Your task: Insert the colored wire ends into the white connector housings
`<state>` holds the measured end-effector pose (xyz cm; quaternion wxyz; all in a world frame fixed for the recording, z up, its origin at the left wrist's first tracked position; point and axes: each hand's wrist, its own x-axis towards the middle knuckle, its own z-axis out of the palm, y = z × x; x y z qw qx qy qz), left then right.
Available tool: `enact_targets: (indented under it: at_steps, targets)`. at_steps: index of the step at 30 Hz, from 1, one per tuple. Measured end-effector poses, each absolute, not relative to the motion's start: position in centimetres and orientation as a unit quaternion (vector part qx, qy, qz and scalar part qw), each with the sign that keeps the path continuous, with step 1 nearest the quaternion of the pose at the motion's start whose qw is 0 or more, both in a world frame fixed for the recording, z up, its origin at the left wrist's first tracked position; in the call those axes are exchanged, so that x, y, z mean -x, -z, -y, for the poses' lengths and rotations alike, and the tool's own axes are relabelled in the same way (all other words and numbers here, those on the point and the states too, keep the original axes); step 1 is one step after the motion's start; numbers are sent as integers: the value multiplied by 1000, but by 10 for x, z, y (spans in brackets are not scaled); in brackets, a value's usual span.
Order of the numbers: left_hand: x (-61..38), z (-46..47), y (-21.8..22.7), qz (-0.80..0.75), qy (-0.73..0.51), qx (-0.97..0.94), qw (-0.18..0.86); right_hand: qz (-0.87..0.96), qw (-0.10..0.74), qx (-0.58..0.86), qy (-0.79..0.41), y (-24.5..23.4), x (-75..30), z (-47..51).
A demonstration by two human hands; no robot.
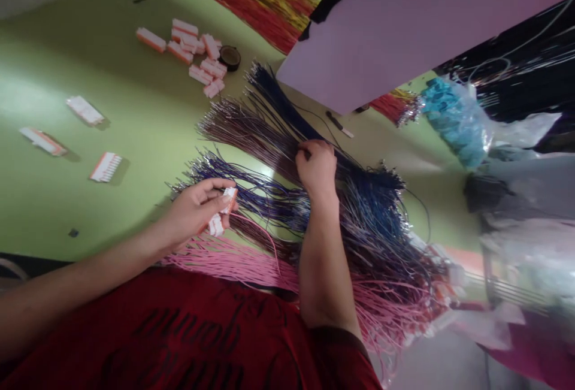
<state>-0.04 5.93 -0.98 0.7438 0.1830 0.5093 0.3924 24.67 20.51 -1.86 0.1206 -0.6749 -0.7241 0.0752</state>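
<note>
My left hand (197,207) is closed round white-and-orange plastic connector housings (230,198); two white blocks show between the fingers. A pink wire curves away to the right beside them. My right hand (317,168) lies on the brown wires (256,135) and dark blue wires (291,114), its fingers curled together; what they pinch is hidden. Beneath and between my hands spreads a bundle of blue-violet wires (256,189) with metal terminals at their left ends. Pink wires (251,261) run along my front edge of the table.
Three loose connector housings (106,167) lie at left on the green table (148,120). A pile of more housings (193,42) sits behind, beside a tape roll (230,57). A purple panel (381,36) overhangs the far right. Bagged blue parts (458,117) stand at right.
</note>
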Motion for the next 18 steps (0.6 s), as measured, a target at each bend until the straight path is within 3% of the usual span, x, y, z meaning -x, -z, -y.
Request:
enact_targets:
  at_steps: [4, 9, 12, 15, 18]
  targets:
    - [1, -59, 9, -508, -385, -173, 751, 729, 215, 638, -120, 17, -241, -197]
    - [2, -58, 12, -505, -389, -178, 750, 716, 190, 633, -226, 11, -235, -185]
    - [4, -58, 11, -509, -380, -191, 748, 663, 208, 706, -136, -12, -259, -182]
    - [4, -58, 10, -514, -369, -203, 747, 579, 286, 763, -4, -47, -287, -174]
    - [3, -58, 9, -513, -379, -201, 743, 588, 383, 712, -15, -69, -282, -155]
